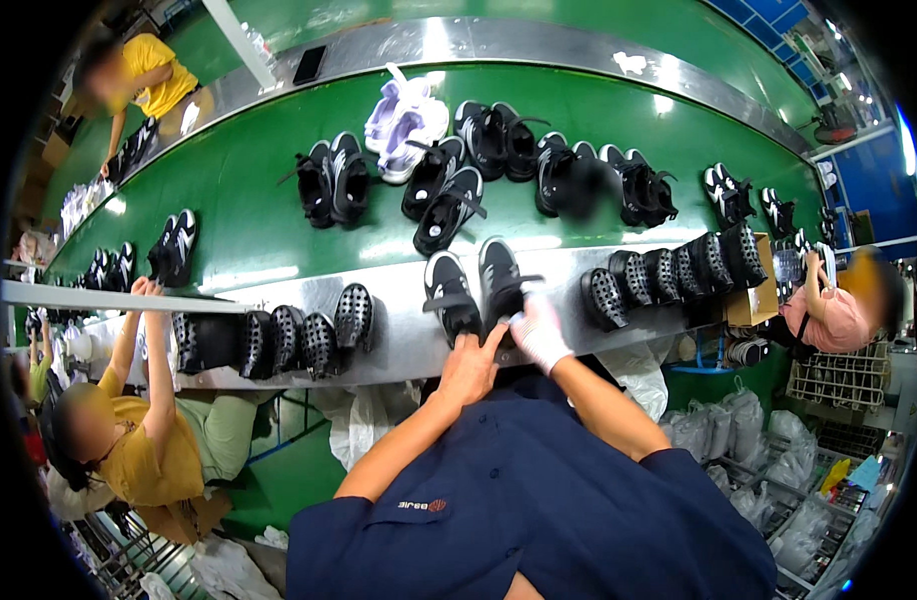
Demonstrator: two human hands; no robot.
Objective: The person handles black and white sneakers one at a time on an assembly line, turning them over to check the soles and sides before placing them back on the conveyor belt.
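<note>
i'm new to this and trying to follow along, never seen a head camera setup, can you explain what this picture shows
There is no robot here: these are a person's own two hands. The one picture comes from a wide camera on that person's head, looking down, so edges curve and the dark blue shirt fills the bottom.

The left hand is bare; the right hand wears white. Both are at the heel ends of a black pair of shoes; how firmly they grip is hard to tell.

That pair rests on a metal ledge, with black studded pieces to both sides. Beyond, the green surface carries more black shoes and a pale purple pair.
</note>
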